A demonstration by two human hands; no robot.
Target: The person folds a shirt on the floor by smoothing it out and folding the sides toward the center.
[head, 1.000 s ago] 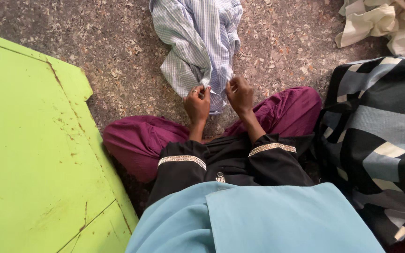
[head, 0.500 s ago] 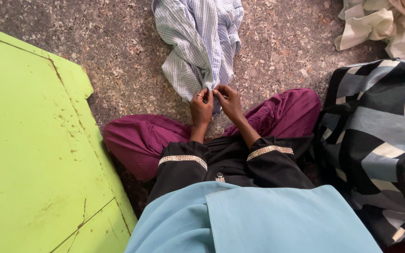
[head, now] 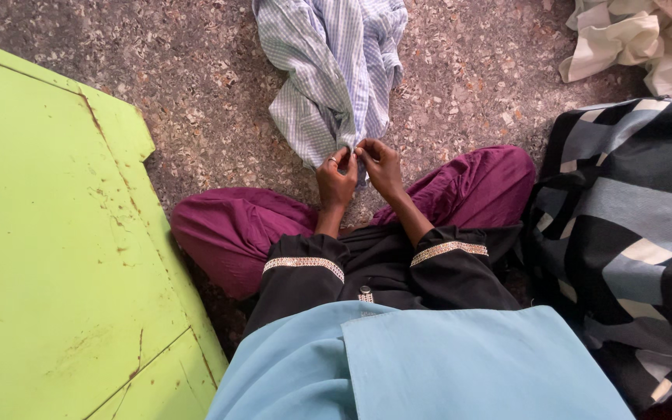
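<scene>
Blue-and-white checked shirt (head: 334,74) lies crumpled on the speckled floor (head: 196,101) at top centre; its near edge is pinched by left hand (head: 336,180) and right hand (head: 383,167), fingertips pressed together, mid-frame. Green board (head: 48,257) left, patterned bag (head: 631,233) right.

Black sleeves (head: 305,268) with gold-trimmed cuffs, maroon trousers (head: 231,229), light blue cloth (head: 421,365) over the chest, ring on left hand (head: 336,180)

No packages, labels, signs or screens are in view.
</scene>
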